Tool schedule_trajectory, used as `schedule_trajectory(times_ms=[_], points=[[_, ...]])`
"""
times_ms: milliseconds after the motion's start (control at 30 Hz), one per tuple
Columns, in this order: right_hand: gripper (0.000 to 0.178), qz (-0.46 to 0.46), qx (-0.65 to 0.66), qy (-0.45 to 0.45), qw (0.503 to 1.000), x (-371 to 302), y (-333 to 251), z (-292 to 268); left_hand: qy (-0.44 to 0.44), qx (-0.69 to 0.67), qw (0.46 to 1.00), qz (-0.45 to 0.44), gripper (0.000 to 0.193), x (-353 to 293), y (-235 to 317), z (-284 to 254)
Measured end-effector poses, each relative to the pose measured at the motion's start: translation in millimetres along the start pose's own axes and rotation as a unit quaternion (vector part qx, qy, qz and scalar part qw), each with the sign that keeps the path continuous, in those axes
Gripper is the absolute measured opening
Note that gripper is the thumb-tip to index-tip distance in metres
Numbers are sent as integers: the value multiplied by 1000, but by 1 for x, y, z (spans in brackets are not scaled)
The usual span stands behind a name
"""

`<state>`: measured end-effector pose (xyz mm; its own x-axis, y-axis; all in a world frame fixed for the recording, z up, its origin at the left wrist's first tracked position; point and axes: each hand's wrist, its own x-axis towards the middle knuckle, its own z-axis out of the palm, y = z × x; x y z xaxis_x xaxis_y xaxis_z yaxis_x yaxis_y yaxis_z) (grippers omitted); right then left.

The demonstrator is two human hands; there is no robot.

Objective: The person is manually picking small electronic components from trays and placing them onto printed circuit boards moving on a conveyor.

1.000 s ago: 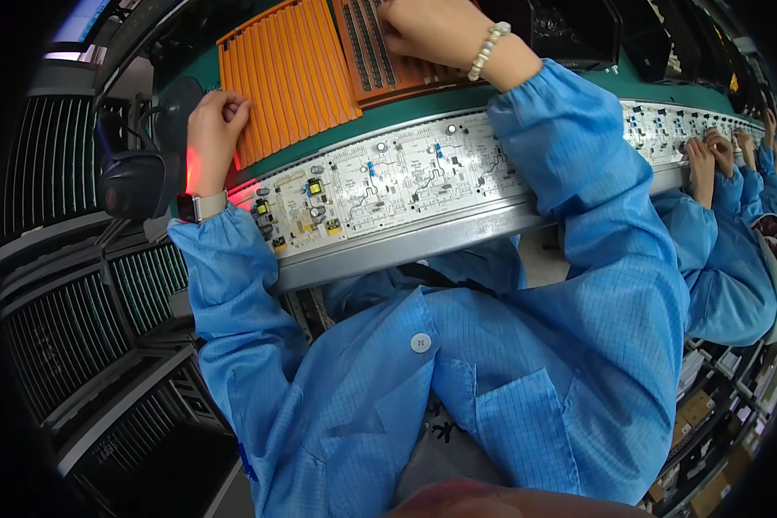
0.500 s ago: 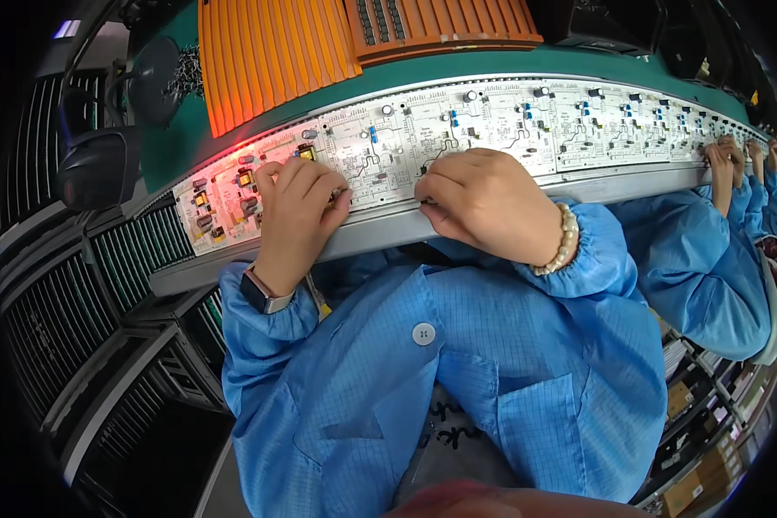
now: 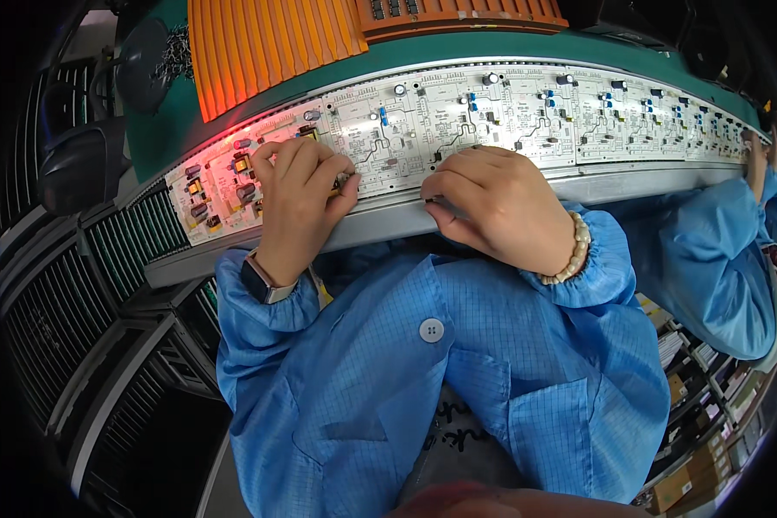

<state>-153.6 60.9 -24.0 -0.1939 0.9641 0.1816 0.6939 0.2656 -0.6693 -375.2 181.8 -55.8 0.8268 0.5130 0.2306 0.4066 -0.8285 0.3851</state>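
A long row of white circuit boards (image 3: 375,129) with small mounted parts lies along a grey metal rail (image 3: 388,222). My left hand (image 3: 302,194) is over the boards' left part, its thumb and fingers closed around a small dark part (image 3: 340,183), whose exact kind is unclear. To its right, my right hand (image 3: 496,198) hovers at the boards' near edge. Its thumb and index finger pinch a tiny dark component (image 3: 432,200), mostly hidden by the fingertips.
An orange ribbed tray (image 3: 272,52) and a darker orange one (image 3: 466,17) holding black parts stand on the green bench (image 3: 432,53). Slotted black racks (image 3: 134,242) are at left. At far right, co-workers' hands (image 3: 755,164) reach the same line.
The view has shifted slightly, so boards and trays appear higher. My right hand has drawn back a little from the boards toward the rail; my left hand keeps nearly the same place.
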Motion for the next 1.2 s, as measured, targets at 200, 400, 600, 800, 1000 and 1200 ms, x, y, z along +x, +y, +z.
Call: schedule_trajectory(times_ms=[200, 400, 600, 800, 1000, 1200], points=[[19, 4, 1, 0, 1000, 2, 0, 2, -13, -6, 1000, 2, 21, 0, -1, 0], [19, 9, -3, 0, 1000, 4, 3, 3, 9, 4, 1000, -7, 24, -9, 1, 3], [20, 13, -37, 10, 999, 11, 6, 7, -11, 117, 992, 46, 26, -24, 19, 4], [19, 19, -218, -10, 976, 23, 21, 15, -39, 119, 992, 31, 37, -30, 20, 0], [18, 22, -225, -37, 973, 24, 22, 10, 72, 40, 994, -74, 37, -51, -13, -13], [16, 44, -103, 34, 993, 38, 16, 7, 310, 181, 894, -269, 33, -113, -107, -54]])
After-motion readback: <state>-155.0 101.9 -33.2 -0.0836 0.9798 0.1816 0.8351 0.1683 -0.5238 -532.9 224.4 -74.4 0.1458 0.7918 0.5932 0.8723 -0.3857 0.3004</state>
